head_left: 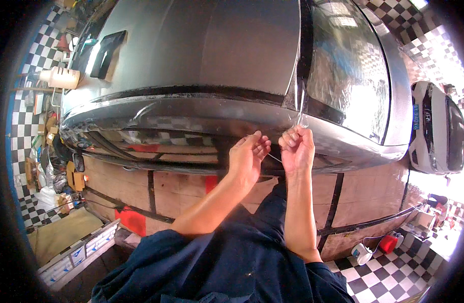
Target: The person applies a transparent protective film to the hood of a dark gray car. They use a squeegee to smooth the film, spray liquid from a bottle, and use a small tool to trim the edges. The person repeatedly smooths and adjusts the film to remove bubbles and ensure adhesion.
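Both hands work a clear film at the edge of a grey car.

The right hand (296, 146) is fisted, pinching the clear film (298, 108) hanging off the grey car (201, 50); the left hand (248, 154), fingers curled, reaches beside it, its grip hard to make out. The film's edges vanish against the paint.

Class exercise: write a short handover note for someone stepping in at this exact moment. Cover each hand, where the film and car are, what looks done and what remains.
Left hand: fingers half open, at the grey car front edge, beside the right hand.
Right hand: fingers pinched shut on the loose corner of the clear film.
Film strip runs up across the bonnet from that corner; the section to its right looks film-covered and wrinkled.
Done: corner lifted. Left: the strip is not yet laid flat, as far as can be seen.
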`<state>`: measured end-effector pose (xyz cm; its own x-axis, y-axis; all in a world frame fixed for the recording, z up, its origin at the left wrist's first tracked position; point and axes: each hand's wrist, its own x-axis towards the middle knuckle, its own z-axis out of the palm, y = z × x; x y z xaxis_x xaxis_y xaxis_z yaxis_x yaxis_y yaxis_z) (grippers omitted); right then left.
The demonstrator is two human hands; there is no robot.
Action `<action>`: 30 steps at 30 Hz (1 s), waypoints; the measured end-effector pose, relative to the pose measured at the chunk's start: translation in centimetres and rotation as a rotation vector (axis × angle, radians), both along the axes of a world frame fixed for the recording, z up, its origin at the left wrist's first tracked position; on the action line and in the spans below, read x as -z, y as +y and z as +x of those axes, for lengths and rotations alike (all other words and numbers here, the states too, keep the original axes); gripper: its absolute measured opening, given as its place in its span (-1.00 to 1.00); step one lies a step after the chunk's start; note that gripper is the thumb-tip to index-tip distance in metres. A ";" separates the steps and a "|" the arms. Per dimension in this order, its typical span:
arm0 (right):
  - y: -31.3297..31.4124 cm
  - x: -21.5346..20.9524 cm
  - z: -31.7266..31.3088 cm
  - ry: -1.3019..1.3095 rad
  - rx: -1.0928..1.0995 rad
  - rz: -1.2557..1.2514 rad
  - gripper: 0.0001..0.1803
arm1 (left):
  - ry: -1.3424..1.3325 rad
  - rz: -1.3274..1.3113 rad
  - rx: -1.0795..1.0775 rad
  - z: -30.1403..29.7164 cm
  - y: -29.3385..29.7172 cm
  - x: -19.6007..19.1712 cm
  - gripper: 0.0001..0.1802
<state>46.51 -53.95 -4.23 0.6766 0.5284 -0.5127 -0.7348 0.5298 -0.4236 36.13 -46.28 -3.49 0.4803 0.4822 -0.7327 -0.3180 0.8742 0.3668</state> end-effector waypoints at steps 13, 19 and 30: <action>-0.2 0.2 0.1 0.050 -0.031 0.139 -0.82 | -0.081 0.327 0.001 -0.3 -0.8 -0.2 -0.91; -1.3 0.3 -0.6 -0.170 0.034 -0.242 -0.89 | -0.010 0.018 -0.096 -1.7 0.0 -1.3 -0.80; 0.2 -0.9 5.1 -0.444 -0.233 -0.615 -0.75 | -0.067 0.040 -0.105 -1.3 1.0 -0.4 -0.94</action>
<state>51.58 -53.79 -3.33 0.7930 0.3913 -0.4670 -0.4917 -0.0415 -0.8698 34.80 -45.28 -3.06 0.4734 0.5601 -0.6798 -0.4319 0.8202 0.3750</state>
